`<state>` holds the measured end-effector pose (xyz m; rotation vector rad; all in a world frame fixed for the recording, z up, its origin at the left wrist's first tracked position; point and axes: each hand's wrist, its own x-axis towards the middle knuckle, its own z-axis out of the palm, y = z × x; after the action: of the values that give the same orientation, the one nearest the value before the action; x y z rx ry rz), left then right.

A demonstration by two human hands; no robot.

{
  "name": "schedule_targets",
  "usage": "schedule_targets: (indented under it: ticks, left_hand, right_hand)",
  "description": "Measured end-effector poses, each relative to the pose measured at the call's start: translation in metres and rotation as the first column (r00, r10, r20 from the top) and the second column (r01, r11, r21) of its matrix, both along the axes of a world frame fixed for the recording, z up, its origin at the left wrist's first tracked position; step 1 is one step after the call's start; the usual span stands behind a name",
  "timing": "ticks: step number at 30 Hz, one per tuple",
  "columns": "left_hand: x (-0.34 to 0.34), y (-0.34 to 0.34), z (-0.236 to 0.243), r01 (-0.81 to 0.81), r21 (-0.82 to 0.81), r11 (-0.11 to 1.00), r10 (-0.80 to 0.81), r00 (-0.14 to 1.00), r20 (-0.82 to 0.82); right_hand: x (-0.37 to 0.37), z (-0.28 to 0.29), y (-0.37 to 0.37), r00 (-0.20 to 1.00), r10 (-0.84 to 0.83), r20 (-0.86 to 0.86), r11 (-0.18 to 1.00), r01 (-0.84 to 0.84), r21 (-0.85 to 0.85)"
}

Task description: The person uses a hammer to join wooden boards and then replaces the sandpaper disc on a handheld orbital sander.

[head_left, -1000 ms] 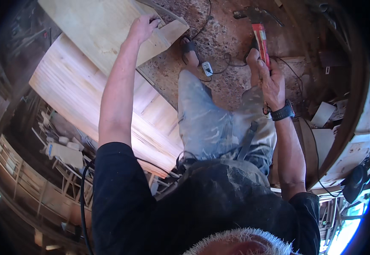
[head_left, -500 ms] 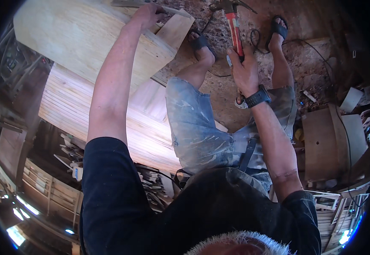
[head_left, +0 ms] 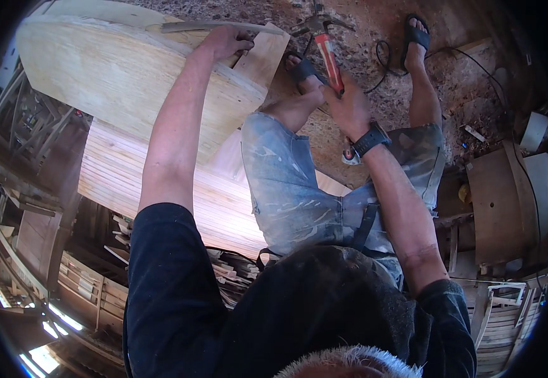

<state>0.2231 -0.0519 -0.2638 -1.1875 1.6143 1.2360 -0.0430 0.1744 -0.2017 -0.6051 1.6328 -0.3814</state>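
Right hand (head_left: 349, 107) clamped on red-handled metal claw hammer (head_left: 326, 51); left hand (head_left: 224, 43), can't tell grip, probably steadying far edge of pale plywood panel (head_left: 132, 69).

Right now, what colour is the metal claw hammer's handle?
Its handle is mostly red, partly whitish; head view.

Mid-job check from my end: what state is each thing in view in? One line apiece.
Hammer: held, striking end away from the body
Right grip: closed around the hammer
Left grip: fingers curled, anything in them unclear
Plywood: partly covering the boards
Boards: partly covered, side by side
Strip: lying across the plywood, near the left grip
Watch: strapped on
Sandals: both worn
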Motion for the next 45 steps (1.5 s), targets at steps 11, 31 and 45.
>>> schedule_targets:
  ticks: [11, 31, 45]
  left_hand:
    - [-0.006, 0.011, -0.001, 0.066, 0.023, 0.998, -0.065, 0.997, -0.04]
    - [-0.002, 0.012, -0.006, 0.167, -0.059, 0.984, -0.171, 0.983, -0.071]
    - [-0.004, 0.01, -0.008, 0.166, -0.031, 0.986, -0.168, 0.985, -0.039]
  right_hand:
    - [0.018, -0.013, -0.001, 0.991, 0.009, 0.132, 0.998, 0.0, -0.07]
    - [0.051, -0.017, -0.014, 0.962, -0.252, 0.105, 0.942, 0.269, -0.198]
    - [0.049, -0.026, -0.018, 0.997, -0.066, 0.049, 0.988, 0.072, -0.136]
